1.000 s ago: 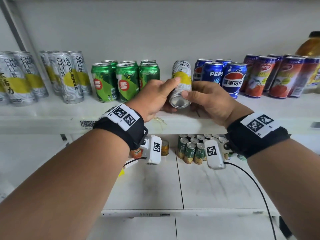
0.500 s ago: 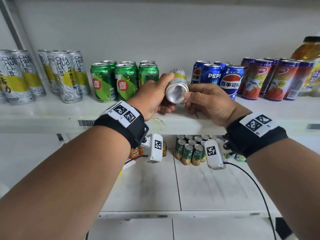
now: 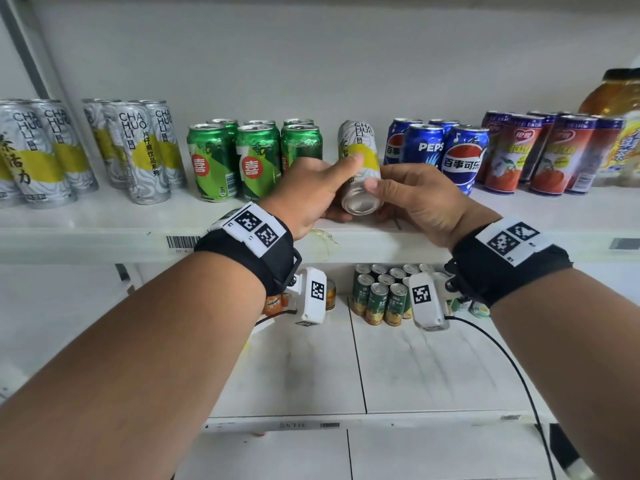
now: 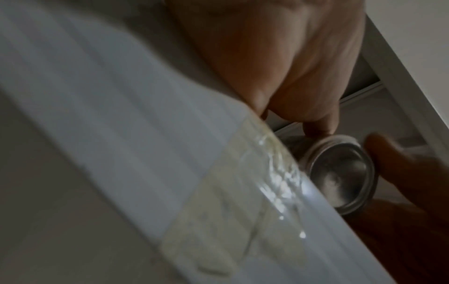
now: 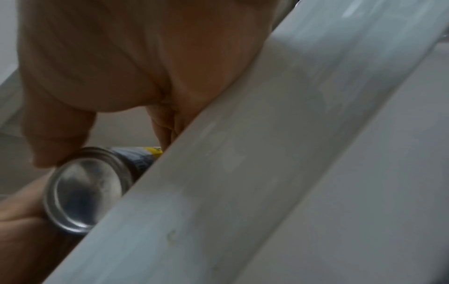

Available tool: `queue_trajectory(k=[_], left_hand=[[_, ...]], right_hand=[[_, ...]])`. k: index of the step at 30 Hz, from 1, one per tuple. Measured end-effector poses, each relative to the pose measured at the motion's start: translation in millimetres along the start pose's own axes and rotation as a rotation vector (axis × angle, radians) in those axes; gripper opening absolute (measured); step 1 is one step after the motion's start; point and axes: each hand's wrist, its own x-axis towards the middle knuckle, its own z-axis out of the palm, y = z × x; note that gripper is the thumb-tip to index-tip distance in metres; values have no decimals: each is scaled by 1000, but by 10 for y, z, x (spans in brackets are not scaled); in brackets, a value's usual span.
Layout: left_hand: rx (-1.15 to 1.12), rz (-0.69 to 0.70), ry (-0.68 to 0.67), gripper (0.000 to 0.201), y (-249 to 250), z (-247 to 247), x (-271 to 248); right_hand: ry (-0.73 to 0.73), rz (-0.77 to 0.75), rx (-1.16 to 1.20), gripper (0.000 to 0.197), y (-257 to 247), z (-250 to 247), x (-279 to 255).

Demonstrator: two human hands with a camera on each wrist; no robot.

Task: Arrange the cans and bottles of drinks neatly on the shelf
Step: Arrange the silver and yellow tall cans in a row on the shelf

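A tall silver and yellow can (image 3: pixel 360 157) leans back over the upper shelf (image 3: pixel 104 223), its shiny bottom (image 3: pixel 362 204) turned toward me. My left hand (image 3: pixel 311 188) grips it from the left, thumb across its side. My right hand (image 3: pixel 415 195) grips it from the right, thumb near the base. The can stands between the green cans (image 3: pixel 256 157) and the blue Pepsi cans (image 3: pixel 446 154). In the left wrist view the can bottom (image 4: pixel 340 173) shows past the shelf edge, and in the right wrist view the can bottom (image 5: pixel 82 188) sits under my thumb.
Matching silver and yellow cans (image 3: pixel 86 150) stand at the left. Red cans (image 3: pixel 547 150) and an orange bottle (image 3: pixel 616 105) stand at the right. On the lower shelf (image 3: pixel 433 368) stand several small green cans (image 3: pixel 381 296) and orange cans (image 3: pixel 277 303). A black cable (image 3: pixel 512 368) trails from my right wrist.
The can was tipped far back with its bottom raised half a second ago; now it is lowered and stands steeper. Both hands stayed on it.
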Motion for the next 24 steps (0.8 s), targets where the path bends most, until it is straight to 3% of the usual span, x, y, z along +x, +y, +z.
queue_trajectory(k=[3, 7, 10, 15, 20, 24], left_hand=[[8, 54, -12, 46, -7, -9, -22], [35, 104, -31, 22, -24, -43, -45], [112, 169, -66, 30, -40, -93, -62], [321, 283, -100, 43, -50, -80, -67], [500, 326, -100, 49, -26, -39, -70], [516, 332, -103, 54, -20, -4, -91]], right_hand=[[-8, -4, 22, 49, 13, -1, 17], [22, -69, -51, 70, 15, -31, 26], [44, -94, -49, 69, 9, -26, 26], [92, -130, 98, 43, -36, 36, -20], [105, -160, 67, 59, -27, 39, -34], [79, -150, -7, 59, -12, 26, -58]])
